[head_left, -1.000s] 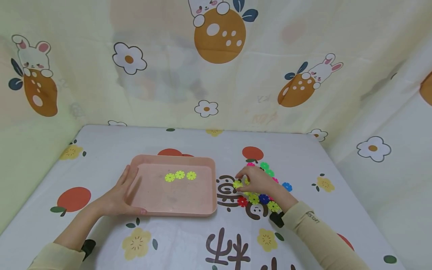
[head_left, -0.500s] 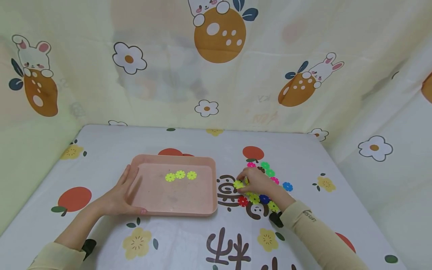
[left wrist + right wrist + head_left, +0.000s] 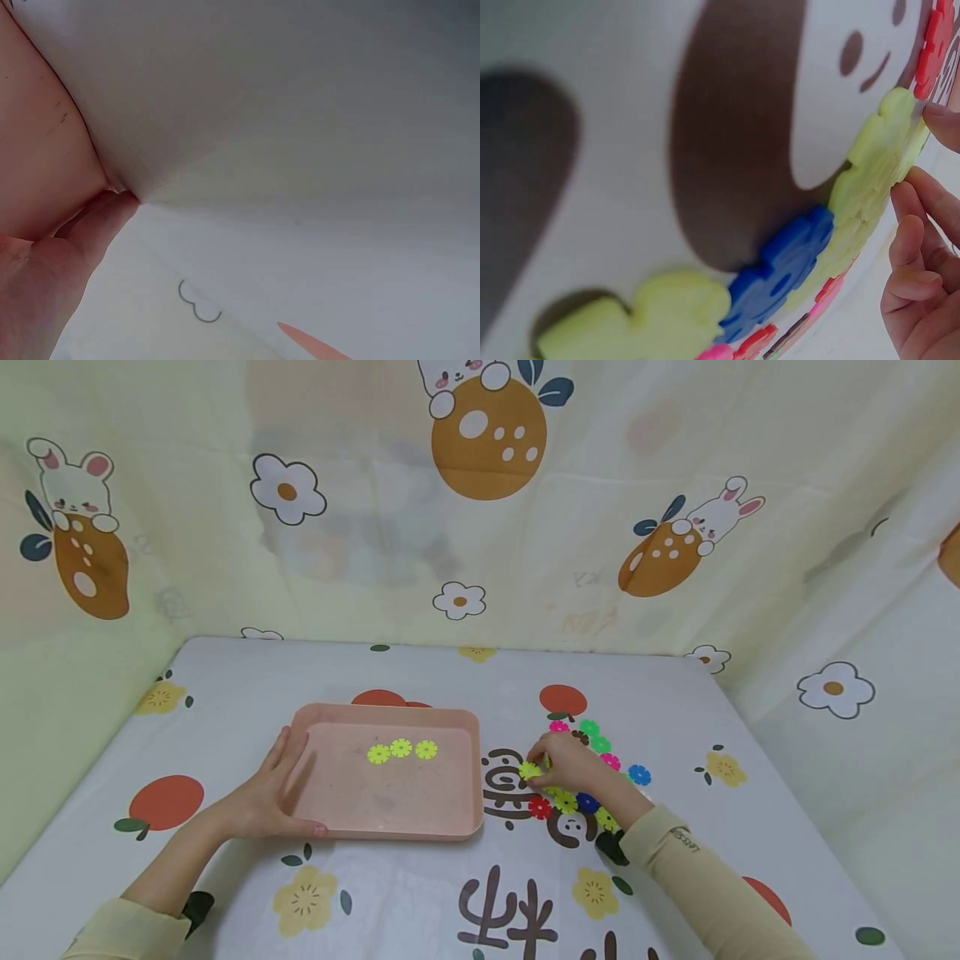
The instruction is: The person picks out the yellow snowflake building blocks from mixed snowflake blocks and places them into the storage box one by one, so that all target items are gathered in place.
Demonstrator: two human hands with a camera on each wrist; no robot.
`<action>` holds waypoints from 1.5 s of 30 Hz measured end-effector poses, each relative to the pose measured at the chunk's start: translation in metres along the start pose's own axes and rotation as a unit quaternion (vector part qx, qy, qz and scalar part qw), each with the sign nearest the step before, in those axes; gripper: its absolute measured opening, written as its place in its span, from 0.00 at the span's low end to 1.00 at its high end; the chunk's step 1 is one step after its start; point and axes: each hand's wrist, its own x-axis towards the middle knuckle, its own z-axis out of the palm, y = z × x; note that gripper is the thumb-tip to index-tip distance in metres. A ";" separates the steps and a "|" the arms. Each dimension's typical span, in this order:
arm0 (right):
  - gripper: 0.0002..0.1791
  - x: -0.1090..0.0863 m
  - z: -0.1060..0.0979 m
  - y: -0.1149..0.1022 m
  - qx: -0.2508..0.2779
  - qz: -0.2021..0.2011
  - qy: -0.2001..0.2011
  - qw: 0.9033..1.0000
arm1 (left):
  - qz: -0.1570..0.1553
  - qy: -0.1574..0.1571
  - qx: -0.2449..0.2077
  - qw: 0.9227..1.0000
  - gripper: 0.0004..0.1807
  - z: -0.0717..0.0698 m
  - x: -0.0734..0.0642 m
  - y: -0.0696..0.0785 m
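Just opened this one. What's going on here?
A person's left hand rests against the left side of a pink tray, where three yellow-green flower-shaped pieces lie in a row. To the tray's right, the right hand pinches another yellow-green piece at a mixed-colour cluster on the printed tablecloth.

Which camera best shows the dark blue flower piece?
The right wrist view: the dark blue flower piece looms large there, its notched edge plain, though seen at a slant. The head view shows it much smaller, beside a yellow-green piece near the right hand. The left wrist view doesn't show it.
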 end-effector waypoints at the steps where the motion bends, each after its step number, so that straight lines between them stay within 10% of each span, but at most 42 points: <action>1: 0.18 0.000 0.000 0.000 0.000 -0.001 0.000 1.000 | -0.001 0.000 0.000 1.000 0.72 0.000 0.000 0.000; 27: 0.18 0.001 -0.013 -0.012 0.013 0.018 0.027 0.999 | -0.006 -0.004 0.006 1.000 0.72 0.000 0.001 0.000; 45: 0.17 0.011 -0.026 -0.037 0.016 -0.044 0.056 0.997 | -0.011 -0.011 0.003 1.000 0.72 -0.001 0.001 0.002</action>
